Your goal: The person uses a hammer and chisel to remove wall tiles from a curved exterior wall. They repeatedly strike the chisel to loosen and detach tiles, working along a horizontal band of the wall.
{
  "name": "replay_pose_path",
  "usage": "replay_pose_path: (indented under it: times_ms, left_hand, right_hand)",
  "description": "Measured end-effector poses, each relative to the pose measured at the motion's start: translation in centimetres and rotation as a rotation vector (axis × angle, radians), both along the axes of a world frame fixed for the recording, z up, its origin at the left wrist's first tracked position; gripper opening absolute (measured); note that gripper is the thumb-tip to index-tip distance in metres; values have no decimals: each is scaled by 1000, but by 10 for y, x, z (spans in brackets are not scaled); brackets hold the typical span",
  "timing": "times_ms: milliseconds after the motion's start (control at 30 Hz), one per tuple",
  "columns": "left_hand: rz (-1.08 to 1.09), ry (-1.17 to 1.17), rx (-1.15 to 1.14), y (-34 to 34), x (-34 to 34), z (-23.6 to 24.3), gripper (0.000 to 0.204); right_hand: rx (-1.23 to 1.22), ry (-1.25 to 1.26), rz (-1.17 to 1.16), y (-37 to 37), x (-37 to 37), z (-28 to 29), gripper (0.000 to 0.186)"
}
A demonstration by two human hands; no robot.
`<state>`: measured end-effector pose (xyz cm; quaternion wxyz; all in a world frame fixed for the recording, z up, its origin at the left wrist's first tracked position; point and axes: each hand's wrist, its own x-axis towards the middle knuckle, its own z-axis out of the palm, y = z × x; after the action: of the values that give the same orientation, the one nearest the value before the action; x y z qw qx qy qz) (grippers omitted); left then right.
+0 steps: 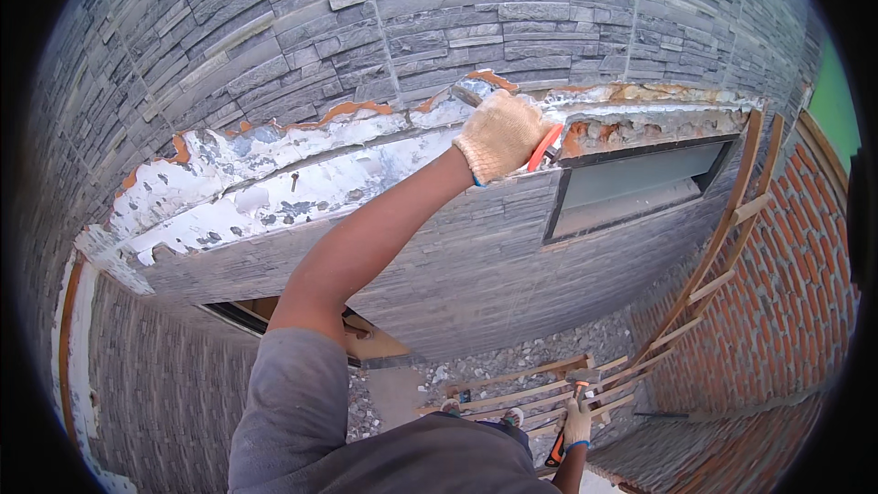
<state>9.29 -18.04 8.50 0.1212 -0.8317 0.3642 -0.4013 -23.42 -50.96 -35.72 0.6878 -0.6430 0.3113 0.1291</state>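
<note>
My left hand [506,131], in a knitted work glove, reaches up to the broken ledge and is closed around a chisel. The chisel's flat metal end [467,94] lies against the chipped edge under the stone-clad wall, while its orange grip end [546,147] sticks out on the other side of the fist. Low beside my body, my right hand [576,424], also gloved, is wrapped round a hammer. The hammer's metal head [583,375] points away from me, and its orange and black handle [555,449] runs back past the wrist. Ragged white plaster [302,178] covers the ledge.
Grey stone cladding [457,9] rises above the ledge. Right of my left hand is a dark-framed window [640,185]. A wooden ladder [709,256] leans at the right near a brick wall [786,284]. Below, wooden slats [512,397] lie around my feet, with rubble [585,338] beyond.
</note>
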Motion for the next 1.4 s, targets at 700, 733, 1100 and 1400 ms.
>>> replay_pose_path:
  times_ms: [700, 733, 1100, 1400]
  left_hand:
    - [6, 366, 20, -18, 35, 3, 23]
    - [8, 390, 16, -21, 40, 1, 24]
    - [113, 403, 75, -3, 21, 16, 20]
    - [52, 335, 138, -1, 23, 17, 11]
  right_hand:
    - [-208, -375, 28, 63, 71, 160, 46]
    - [-275, -362, 22, 67, 71, 163, 50]
    - [-211, -322, 315, 50, 106, 149, 62]
    - [200, -396, 75, 18, 164, 140, 22]
